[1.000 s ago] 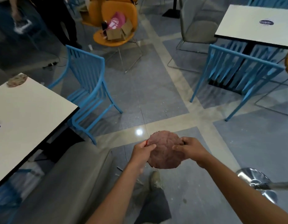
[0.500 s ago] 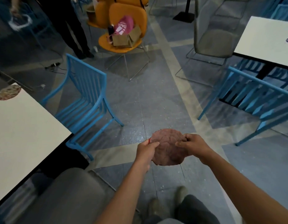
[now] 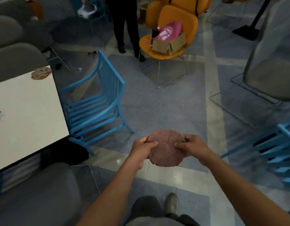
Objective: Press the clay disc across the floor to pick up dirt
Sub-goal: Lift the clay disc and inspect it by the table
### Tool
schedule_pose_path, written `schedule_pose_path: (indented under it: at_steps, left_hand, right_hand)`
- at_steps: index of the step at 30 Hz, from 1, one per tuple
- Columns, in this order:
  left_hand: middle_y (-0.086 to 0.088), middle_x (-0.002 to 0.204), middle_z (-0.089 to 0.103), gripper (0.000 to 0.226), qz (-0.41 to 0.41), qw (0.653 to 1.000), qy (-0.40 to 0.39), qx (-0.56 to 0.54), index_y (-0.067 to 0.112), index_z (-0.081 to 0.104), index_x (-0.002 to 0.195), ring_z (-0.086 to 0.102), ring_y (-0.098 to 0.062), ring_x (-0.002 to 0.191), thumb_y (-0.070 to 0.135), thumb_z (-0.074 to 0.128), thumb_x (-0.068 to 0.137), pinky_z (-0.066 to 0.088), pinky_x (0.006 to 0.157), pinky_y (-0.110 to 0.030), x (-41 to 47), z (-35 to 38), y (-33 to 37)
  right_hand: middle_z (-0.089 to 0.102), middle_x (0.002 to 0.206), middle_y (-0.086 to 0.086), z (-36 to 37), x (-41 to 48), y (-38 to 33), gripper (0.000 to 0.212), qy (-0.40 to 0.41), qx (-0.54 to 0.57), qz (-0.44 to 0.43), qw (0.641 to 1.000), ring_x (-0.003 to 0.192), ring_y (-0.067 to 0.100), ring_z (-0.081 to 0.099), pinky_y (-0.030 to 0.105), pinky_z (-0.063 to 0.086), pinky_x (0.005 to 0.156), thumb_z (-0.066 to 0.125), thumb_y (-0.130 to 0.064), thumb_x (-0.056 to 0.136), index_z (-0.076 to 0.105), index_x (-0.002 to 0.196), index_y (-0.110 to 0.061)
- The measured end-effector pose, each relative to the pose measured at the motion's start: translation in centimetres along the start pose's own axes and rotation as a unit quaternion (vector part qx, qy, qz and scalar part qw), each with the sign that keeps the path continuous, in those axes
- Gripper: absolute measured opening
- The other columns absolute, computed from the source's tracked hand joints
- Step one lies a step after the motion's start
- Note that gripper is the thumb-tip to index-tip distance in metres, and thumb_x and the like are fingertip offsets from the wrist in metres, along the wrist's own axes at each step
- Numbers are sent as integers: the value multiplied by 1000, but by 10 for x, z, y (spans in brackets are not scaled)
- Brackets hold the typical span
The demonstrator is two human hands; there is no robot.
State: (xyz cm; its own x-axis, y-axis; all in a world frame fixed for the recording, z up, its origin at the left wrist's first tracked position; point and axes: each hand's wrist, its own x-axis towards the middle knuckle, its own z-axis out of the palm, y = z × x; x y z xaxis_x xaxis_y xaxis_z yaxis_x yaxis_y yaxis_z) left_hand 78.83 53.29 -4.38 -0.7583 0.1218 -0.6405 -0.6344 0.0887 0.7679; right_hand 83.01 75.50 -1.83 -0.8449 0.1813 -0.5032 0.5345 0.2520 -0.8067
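1. Your left hand [image 3: 143,148] pinched the clay disc [image 3: 167,150] by its left edge.
2. Your right hand [image 3: 192,146] gripped its right edge.
3. The disc hung above the floor [image 3: 165,111], right of the blue chair [image 3: 98,105].

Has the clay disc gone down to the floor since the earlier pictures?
No. The clay disc is still held up between the left hand and right hand, above the pale floor stripe, as before.
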Motion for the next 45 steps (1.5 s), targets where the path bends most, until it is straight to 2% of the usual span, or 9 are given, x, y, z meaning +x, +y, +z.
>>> schedule_pose_path:
  at_steps: [8, 12, 17, 22, 28, 32, 35, 42, 45]
  left_hand:
    - [2, 102, 85, 15, -14, 996, 75, -52, 21, 79, 108, 80, -20, 99, 13, 76, 95, 65, 93, -45, 62, 31, 49]
    - [2, 104, 84, 18, -20, 994, 93, -58, 21, 78, 112, 79, -17, 96, 15, 76, 95, 61, 72, -31, 96, 33, 73]
    - [-2, 97, 84, 16, -29, 990, 105, -95, 14, 79, 111, 81, -16, 86, 11, 76, 95, 63, 69, -29, 166, 31, 120]
    - [-12, 108, 83, 19, -30, 985, 114, -130, 9, 79, 114, 76, -16, 77, 6, 75, 95, 62, 61, -24, 220, 26, 174]
    - [-12, 111, 83, 23, -26, 968, 167, -184, 11, 80, 117, 79, -28, 103, 8, 75, 95, 64, 91, -42, 265, -6, 217]
    - [-13, 112, 82, 22, -13, 953, 201, -226, 8, 79, 117, 80, -27, 101, 6, 74, 96, 64, 86, -37, 290, -30, 244]
    - [-14, 111, 82, 17, 2, 942, 222, -253, 9, 80, 111, 77, -20, 85, 4, 74, 95, 64, 76, -31, 307, -43, 265]
    - [3, 90, 81, 10, 15, 917, 275, -289, 18, 76, 97, 76, -6, 70, 8, 73, 97, 63, 64, -24, 365, -56, 329]
    - [0, 93, 82, 11, 18, 896, 305, -321, 18, 77, 97, 77, -9, 75, 7, 73, 97, 63, 65, -24, 388, -55, 355]
  right_hand:
    - [78, 93, 10, -38, 103, -42, 18, -67, -46, -14, 997, 80, 20, 74, 22, 56, 52, 79, -19, 85, 75, 98, -8]
    - [79, 90, 7, -43, 150, -63, 16, -73, -72, -17, 995, 83, 23, 76, 38, 64, 68, 81, -24, 83, 76, 94, -12]
    - [77, 87, 14, -46, 229, -110, 12, -90, -72, -18, 993, 75, 24, 75, 32, 60, 58, 78, -12, 86, 73, 93, -4]
    - [72, 73, 6, -42, 303, -166, 7, -111, -120, -25, 986, 65, 17, 68, 33, 58, 59, 78, -10, 85, 72, 82, -9]
    - [69, 73, 10, -12, 377, -226, 11, -166, -156, -49, 972, 68, 22, 65, 37, 60, 62, 78, -11, 85, 72, 88, -3]
    - [71, 79, 15, 9, 426, -268, 16, -205, -172, -65, 961, 71, 23, 67, 43, 61, 70, 79, -12, 85, 74, 96, -2]
    - [72, 80, 17, 20, 461, -296, 17, -224, -175, -82, 955, 73, 25, 67, 52, 61, 77, 81, -14, 84, 75, 96, -4]
    - [77, 84, 11, 38, 566, -368, 16, -277, -190, -111, 935, 79, 28, 75, 44, 63, 74, 81, -14, 83, 75, 96, -9]
    - [78, 88, 14, 45, 607, -397, 18, -309, -203, -113, 922, 79, 28, 76, 46, 64, 75, 81, -11, 82, 75, 98, -5]
